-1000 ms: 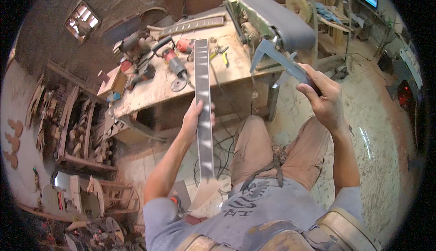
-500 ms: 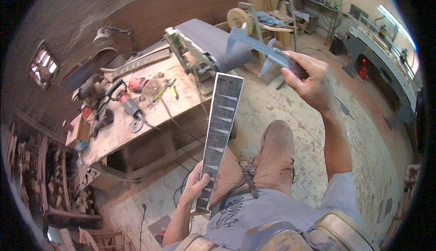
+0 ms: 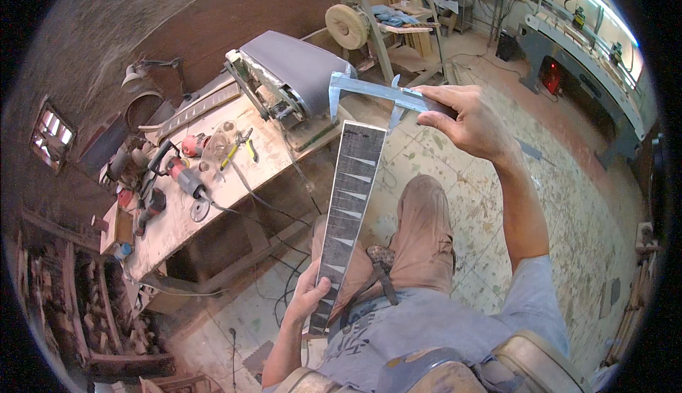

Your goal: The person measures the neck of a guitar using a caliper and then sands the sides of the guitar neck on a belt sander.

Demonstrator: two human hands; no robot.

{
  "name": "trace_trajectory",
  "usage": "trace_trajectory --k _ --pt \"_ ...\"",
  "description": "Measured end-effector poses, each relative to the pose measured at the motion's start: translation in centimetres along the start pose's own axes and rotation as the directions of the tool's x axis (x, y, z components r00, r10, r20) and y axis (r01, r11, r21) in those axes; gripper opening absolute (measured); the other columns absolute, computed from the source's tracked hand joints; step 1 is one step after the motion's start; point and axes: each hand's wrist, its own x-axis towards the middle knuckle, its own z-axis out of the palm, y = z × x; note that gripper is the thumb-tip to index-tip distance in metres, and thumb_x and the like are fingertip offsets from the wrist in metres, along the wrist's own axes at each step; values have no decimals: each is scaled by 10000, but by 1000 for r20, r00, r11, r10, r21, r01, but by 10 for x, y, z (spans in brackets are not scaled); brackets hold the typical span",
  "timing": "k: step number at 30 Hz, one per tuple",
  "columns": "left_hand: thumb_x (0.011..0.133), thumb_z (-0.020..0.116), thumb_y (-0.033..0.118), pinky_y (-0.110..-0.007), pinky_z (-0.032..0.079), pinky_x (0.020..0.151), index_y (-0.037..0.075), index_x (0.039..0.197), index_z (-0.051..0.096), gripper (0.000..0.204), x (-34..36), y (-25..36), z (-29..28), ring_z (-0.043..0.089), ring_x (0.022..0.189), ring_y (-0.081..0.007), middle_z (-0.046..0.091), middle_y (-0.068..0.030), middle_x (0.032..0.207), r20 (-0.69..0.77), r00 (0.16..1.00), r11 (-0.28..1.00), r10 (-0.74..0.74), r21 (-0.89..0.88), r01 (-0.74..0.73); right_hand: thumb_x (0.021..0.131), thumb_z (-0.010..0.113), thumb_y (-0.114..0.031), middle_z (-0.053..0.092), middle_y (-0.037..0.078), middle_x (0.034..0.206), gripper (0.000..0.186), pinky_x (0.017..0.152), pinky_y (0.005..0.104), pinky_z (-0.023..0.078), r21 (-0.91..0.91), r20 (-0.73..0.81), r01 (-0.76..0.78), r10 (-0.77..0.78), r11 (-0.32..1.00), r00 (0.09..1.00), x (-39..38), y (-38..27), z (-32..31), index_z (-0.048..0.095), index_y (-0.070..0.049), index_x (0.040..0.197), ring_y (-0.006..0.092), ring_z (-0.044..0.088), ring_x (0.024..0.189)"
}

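My left hand [image 3: 307, 295] is closed around the lower part of a guitar fretboard [image 3: 347, 197], thumb on its face. The fretboard is a long dark board with pale triangular inlays and light edges. It stands tilted up, its wider end away from me. Above that far end, my right hand [image 3: 474, 119] grips a metal vernier caliper [image 3: 371, 89] between thumb and fingers. The caliper's jaws are spread apart and point down, roughly on either side of the fretboard's far end. Whether they touch it I cannot tell.
A belt sander [image 3: 291, 66] stands at the back of the wooden workbench [image 3: 170, 233]. On the bench lie an angle grinder [image 3: 186, 180], yellow-handled pliers [image 3: 229, 155] and trailing cords. A wooden stand with a round wheel [image 3: 347, 26] is farther back. A long machine [image 3: 579, 73] runs along the right.
My right hand has brought the caliper left and lower, so its jaws now hang at the fretboard's far end. My left hand keeps its hold. The view has shifted a little.
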Motion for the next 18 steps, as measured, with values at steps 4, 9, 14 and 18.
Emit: trace_trajectory --k 4,9,14,18 --pt "950 694 532 -301 556 605 7 1297 504 657 5 -7 1 680 694 -169 679 -98 943 -25 999 999 44 17 -44 868 797 -228 741 220 1025 415 772 404 538 31 -1 3 -3 1000 1000 -1 5 3 710 3 1202 361 717 876" --pt "948 700 527 -300 562 637 13 1317 500 664 6 -12 1 683 743 -160 684 -90 955 -26 999 999 42 20 -42 869 799 -238 742 213 1008 414 757 398 541 26 10 -27 27 999 1000 -2 7 1 712 -10 1204 350 719 857" --pt "948 703 522 -296 566 685 15 1343 495 675 7 -10 3 681 817 -149 689 -82 976 -30 999 1000 17 10 -17 874 798 -248 744 215 1002 416 758 398 548 32 19 -62 61 998 998 -6 12 0 711 -17 1209 345 724 858" --pt "951 701 517 -301 569 664 16 1336 495 665 7 -7 3 682 786 -155 691 -87 977 -17 1000 1000 13 11 -13 875 798 -253 744 217 1006 423 769 398 557 29 28 -54 53 998 998 -6 12 1 708 -18 1216 343 732 875"
